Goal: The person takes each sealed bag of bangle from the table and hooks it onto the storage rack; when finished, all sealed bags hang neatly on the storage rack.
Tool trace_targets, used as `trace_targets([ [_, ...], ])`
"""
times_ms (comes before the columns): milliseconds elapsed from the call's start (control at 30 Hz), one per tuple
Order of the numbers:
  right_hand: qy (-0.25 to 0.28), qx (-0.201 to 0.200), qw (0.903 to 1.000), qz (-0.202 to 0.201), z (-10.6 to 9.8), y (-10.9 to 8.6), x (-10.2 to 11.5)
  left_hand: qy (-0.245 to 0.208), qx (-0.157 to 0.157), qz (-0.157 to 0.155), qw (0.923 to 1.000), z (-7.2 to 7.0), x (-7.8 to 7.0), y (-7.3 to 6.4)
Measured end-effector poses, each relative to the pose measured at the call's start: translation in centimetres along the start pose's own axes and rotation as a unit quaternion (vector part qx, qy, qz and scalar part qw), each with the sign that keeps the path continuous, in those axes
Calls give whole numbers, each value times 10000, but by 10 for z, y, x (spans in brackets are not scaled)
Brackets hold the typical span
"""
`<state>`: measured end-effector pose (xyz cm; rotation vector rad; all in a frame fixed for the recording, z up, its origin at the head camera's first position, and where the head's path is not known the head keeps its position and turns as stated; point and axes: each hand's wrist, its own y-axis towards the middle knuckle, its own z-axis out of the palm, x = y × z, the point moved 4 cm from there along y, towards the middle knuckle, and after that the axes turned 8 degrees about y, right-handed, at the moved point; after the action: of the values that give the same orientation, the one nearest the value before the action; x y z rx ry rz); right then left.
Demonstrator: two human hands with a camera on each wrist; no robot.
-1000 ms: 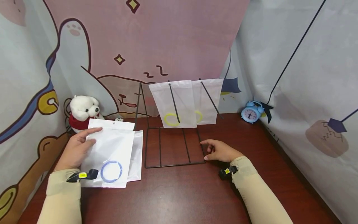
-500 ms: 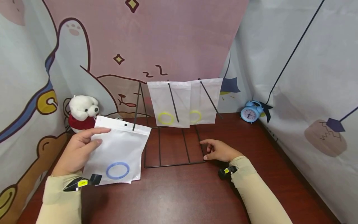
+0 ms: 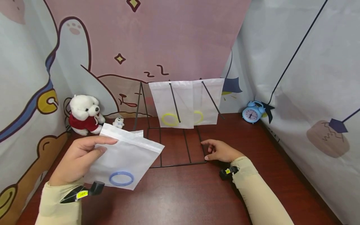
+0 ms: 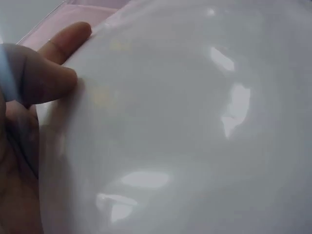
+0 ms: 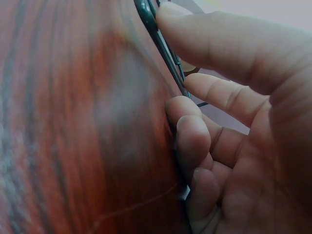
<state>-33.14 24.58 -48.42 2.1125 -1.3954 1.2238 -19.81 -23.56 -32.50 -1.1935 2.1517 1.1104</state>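
My left hand pinches a white zip bag by its left side, thumb in front. A blue ring shows near the bag's lower end, and its top edge slopes down to the right. In the left wrist view the glossy bag fills most of the picture. Part of another white bag peeks out behind it. My right hand holds the right side of a black wire rack at its base, thumb at the front corner. In the right wrist view its other fingers curl along the table.
Two white bags with yellow rings, a left one and a right one, hang on the rack's prongs. A plush dog and a small white figure stand back left; a blue alarm clock is back right.
The blue-ring bag has moved right and tipped clockwise, its top leaning toward me. My left hand has come slightly lower. The small white figure is uncovered. My right hand stays put.
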Motion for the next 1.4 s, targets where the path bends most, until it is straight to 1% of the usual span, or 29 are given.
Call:
trace_targets([
  [100,-46,-11,10000,-25,0,0,-1,-214,-144,120,9996,0,-3,-1],
  [200,-47,-32,10000,-46,0,0,0,-685,-301,232,9969,0,-5,-1],
  [267,-32,-40,10000,-41,-1,0,0,-971,-416,233,9941,1,-5,-1],
  [333,-7,-39,10000,-46,-1,0,0,-1083,-521,210,9925,3,-5,0],
  [433,57,-10,10000,-78,-1,0,0,-1052,-648,45,9923,6,-4,1],
  [533,92,0,9999,-92,-1,0,0,-807,-706,-32,9942,9,-3,3],
  [667,98,-17,9999,-65,-1,-1,2,-432,-767,62,9961,11,-3,5],
  [800,118,-16,9999,-40,-1,-1,3,-135,-852,148,9962,11,-4,5],
  [867,115,-13,9999,-34,-1,-1,3,-145,-964,108,9952,11,-3,5],
  [1100,108,-29,9999,-22,-1,-2,3,-345,-973,31,9947,12,1,7],
  [1233,101,-19,9999,-39,-1,-1,2,-346,-1058,24,9938,14,4,7],
  [1333,81,-22,10000,-46,-1,-1,3,-227,-992,80,9948,15,5,8],
  [1400,71,-26,10000,-50,-1,-1,4,-190,-857,150,9960,15,5,8],
])
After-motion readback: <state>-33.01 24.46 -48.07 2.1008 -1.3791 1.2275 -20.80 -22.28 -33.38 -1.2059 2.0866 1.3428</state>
